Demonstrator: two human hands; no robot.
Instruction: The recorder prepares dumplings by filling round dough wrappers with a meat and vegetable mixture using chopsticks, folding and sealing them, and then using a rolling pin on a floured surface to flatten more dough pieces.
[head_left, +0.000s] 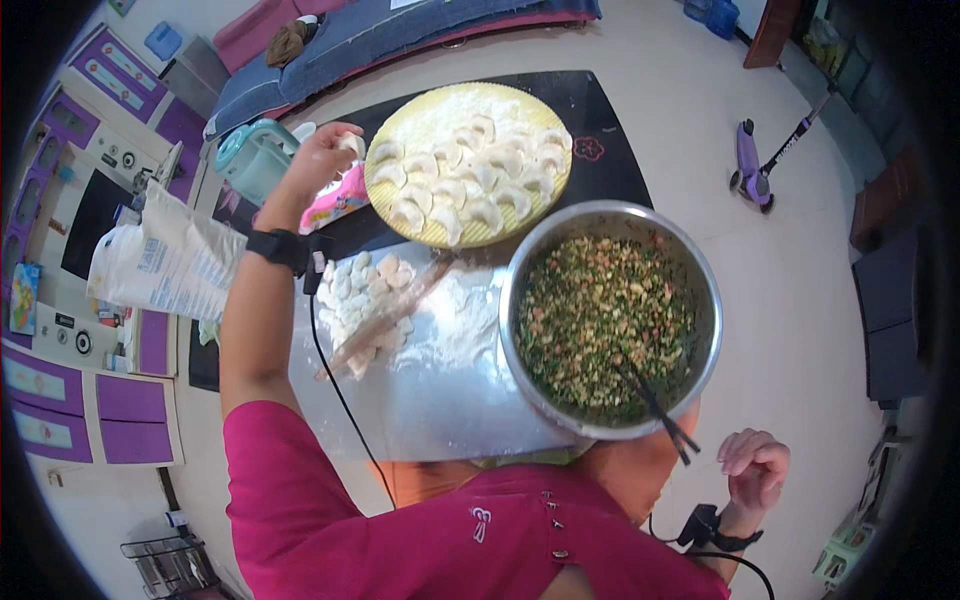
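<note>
My left hand (324, 159) is stretched forward at the left rim of the yellow round tray (390, 214), its fingers closed on a small white piece of dough (350, 144), seemingly a dumpling. Rows of crescent dumplings (481, 214) and loose flour cover the tray. Off to the lower right, my right hand (754, 466) is raised beside the steel bowl, fingers loosely curled and holding nothing. The steel bowl (712, 330) contains chopped green filling (600, 315), with dark chopsticks (664, 420) standing in it. A rolling pin (386, 319) lies over floured dough pieces (356, 281) on the metal board (442, 420).
A teal pitcher (251, 161) and a pink packet (337, 196) stand left of the tray on the black table (611, 161). A white flour bag (169, 259) is beside my left arm. A sofa (375, 37) lies beyond; a purple scooter (750, 169) stands at right.
</note>
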